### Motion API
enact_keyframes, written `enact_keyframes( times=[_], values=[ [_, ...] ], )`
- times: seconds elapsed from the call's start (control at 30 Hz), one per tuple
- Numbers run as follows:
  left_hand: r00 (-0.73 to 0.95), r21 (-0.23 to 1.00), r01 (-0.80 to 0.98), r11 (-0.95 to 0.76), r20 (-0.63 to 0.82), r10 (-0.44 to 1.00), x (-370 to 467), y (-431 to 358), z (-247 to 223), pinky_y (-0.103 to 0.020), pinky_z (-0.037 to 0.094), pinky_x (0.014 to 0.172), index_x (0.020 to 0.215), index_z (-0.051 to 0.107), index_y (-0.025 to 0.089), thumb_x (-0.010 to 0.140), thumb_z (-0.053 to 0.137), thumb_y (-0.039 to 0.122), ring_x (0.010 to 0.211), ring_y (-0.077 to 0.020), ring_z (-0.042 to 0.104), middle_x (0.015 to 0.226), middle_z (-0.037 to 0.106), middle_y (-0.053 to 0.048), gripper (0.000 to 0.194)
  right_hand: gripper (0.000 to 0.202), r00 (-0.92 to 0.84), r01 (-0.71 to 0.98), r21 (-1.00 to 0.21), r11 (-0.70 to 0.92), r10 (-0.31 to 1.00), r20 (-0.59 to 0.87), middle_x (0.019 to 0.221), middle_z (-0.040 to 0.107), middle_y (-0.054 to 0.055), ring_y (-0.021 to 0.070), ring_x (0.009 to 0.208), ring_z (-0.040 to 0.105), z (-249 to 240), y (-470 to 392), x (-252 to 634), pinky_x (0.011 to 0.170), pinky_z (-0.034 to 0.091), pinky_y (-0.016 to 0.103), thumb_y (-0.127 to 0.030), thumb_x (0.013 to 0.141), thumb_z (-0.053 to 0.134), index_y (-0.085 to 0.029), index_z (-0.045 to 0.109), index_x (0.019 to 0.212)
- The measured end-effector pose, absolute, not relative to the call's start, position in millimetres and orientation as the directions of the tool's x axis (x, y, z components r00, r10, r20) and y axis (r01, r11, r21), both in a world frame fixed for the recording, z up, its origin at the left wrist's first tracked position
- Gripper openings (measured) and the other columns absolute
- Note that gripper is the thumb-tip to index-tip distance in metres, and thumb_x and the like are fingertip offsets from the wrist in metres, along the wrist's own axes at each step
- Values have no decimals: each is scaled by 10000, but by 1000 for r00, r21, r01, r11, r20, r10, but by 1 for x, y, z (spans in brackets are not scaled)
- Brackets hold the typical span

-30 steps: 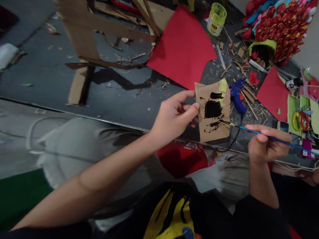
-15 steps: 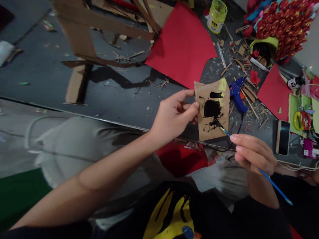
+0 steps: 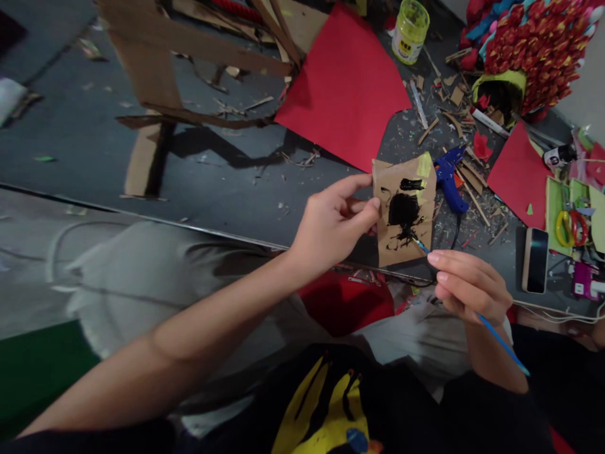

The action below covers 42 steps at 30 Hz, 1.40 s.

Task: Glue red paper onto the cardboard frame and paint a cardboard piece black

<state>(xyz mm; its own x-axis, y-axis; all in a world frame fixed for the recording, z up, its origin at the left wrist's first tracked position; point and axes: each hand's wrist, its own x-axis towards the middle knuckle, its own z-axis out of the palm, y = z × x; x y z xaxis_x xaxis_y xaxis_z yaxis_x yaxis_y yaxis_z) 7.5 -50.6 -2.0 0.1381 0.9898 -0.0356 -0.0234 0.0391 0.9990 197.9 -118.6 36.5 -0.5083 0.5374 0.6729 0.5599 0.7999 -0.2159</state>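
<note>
My left hand (image 3: 338, 221) pinches the left edge of a small piece of cardboard (image 3: 386, 253) between thumb and fingers. Black paint (image 3: 403, 209) covers a patch in the cardboard's middle, with a short bar above and thin strokes below; a yellow smear marks its upper right corner. Between the fingertips of my right hand (image 3: 472, 287) is a blue paintbrush (image 3: 503, 343). The brush's tip touches the lower black strokes. Just right of the cardboard lies a blue glue gun (image 3: 450, 180), its cord running down toward the table edge.
A large red sheet (image 3: 347, 94) lies behind the cardboard, near a yellow paint jar (image 3: 410, 31). A cardboard frame (image 3: 155, 69) stands at left. Scraps, a phone (image 3: 535, 260), scissors (image 3: 564, 228), a black-capped bottle (image 3: 559, 156) and a red decorated object (image 3: 534, 50) fill the right side.
My right hand with the paintbrush has shifted left and slightly down, the tip staying at the lower black strokes. The cardboard has moved and tilted slightly in my left hand.
</note>
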Motion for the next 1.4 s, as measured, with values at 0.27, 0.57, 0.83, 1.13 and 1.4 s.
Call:
enact_keyframes(
  times=[0.27, 0.57, 0.83, 1.13, 1.4],
  values=[
    [156, 999, 4, 31, -32, 987, 6, -51, -2, -168, 472, 463, 996, 621, 122, 760, 543, 245, 437, -81, 538, 528, 595, 38, 277, 30, -411, 576, -322, 752, 606, 681, 833, 714, 43, 132, 803, 691, 33, -117, 195, 650, 625, 261, -149, 844, 560, -156, 587, 836],
    [154, 999, 37, 23, -28, 988, 7, -51, -6, -173, 482, 476, 1020, 620, 128, 758, 541, 256, 455, -86, 551, 575, 632, 21, 302, 28, -388, 587, -337, 737, 620, 682, 828, 712, 43, 124, 788, 686, 29, -118, 192, 649, 611, 249, -156, 845, 562, -160, 581, 825],
    [226, 976, 198, -86, 40, 973, 4, -57, -3, -156, 458, 476, 1064, 615, 118, 773, 544, 281, 500, -99, 588, 634, 681, -8, 341, 44, -287, 600, -397, 695, 650, 704, 830, 714, 39, 131, 768, 692, 25, -116, 195, 627, 603, 261, -197, 850, 568, -176, 580, 888],
    [162, 996, 92, -17, 2, 987, 3, -51, -3, -172, 476, 451, 1013, 626, 149, 759, 549, 275, 441, -93, 556, 546, 619, 31, 293, 23, -411, 632, -252, 733, 593, 692, 876, 714, 30, 127, 821, 690, 26, -118, 193, 653, 627, 263, -177, 860, 545, -184, 564, 849],
    [142, 995, 88, -41, 28, 989, 1, -49, -3, -163, 468, 434, 999, 627, 164, 745, 547, 275, 440, -86, 552, 551, 610, 39, 289, 53, -459, 605, -238, 760, 576, 676, 842, 710, 26, 121, 805, 687, 28, -118, 192, 656, 630, 249, -172, 861, 536, -177, 551, 810]
  ],
)
